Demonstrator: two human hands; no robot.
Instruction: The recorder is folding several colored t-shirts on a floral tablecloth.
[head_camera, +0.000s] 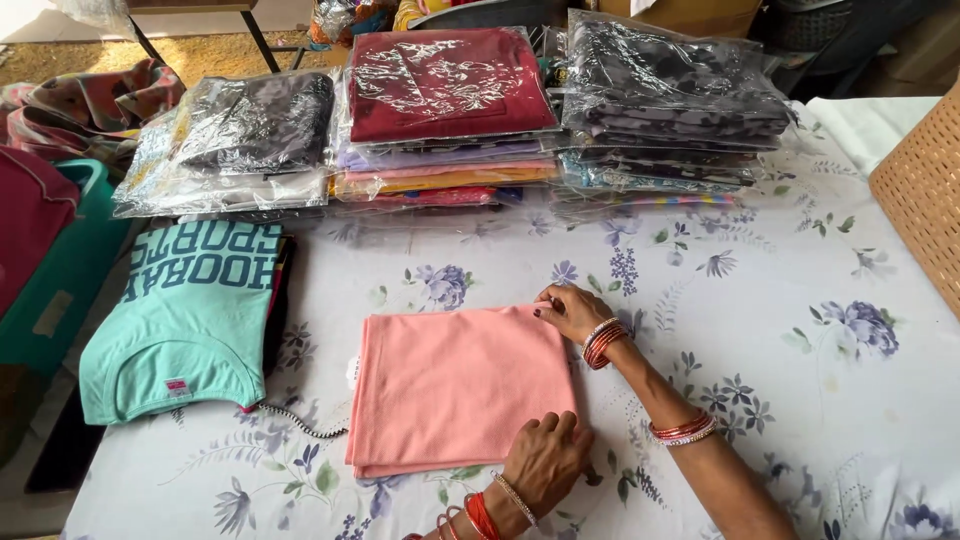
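Bare floral cloth on the desk (780, 300) lies open to the right of the folded pink garment (460, 385), broken only by the right forearm crossing it; a narrow strip stays free between the pink garment and the teal shirt (185, 320), with a patterned cord (300, 425) lying in it; the far edge is walled by three stacks of bagged clothes (450, 110), leaving a passable band in front of them; a wicker basket (925, 190) blocks the right corner; both hands sit on the pink garment's right edge.
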